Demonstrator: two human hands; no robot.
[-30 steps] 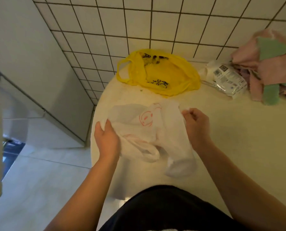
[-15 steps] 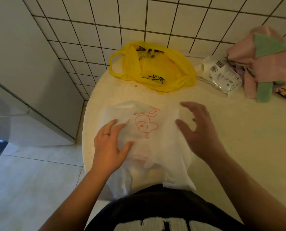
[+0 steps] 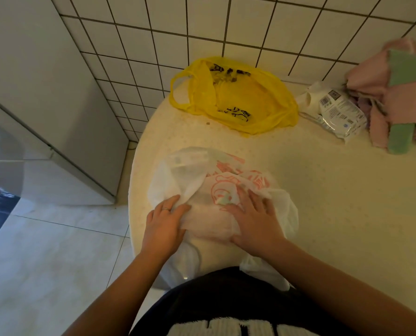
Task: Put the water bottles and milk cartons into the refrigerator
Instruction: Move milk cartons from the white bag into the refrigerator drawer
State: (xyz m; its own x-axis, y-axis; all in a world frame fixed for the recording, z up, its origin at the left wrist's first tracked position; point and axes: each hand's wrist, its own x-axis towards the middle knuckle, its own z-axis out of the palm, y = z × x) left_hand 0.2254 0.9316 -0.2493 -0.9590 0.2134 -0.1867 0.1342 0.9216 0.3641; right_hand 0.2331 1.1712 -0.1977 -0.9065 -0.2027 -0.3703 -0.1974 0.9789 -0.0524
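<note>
A white plastic bag (image 3: 185, 173) with a red cartoon print lies flattened on the cream counter (image 3: 323, 202) near its front left edge. My left hand (image 3: 164, 221) rests on the bag's left side, fingers straight, a ring on one finger. My right hand (image 3: 253, 219) presses flat on the bag's right half, fingers spread. An empty yellow plastic bag (image 3: 233, 95) lies crumpled at the back by the tiled wall. No water bottle or milk carton is visible. The grey refrigerator (image 3: 32, 93) stands to the left of the counter.
A white wipes packet (image 3: 340, 112) and a heap of pink and green cloths (image 3: 396, 93) sit at the back right of the counter. Pale floor tiles (image 3: 44, 263) lie below on the left. My dark shirt fills the bottom edge.
Both hands let go of the bunched white bag, spread it out, and now press it flat on the counter, closer together than before.
</note>
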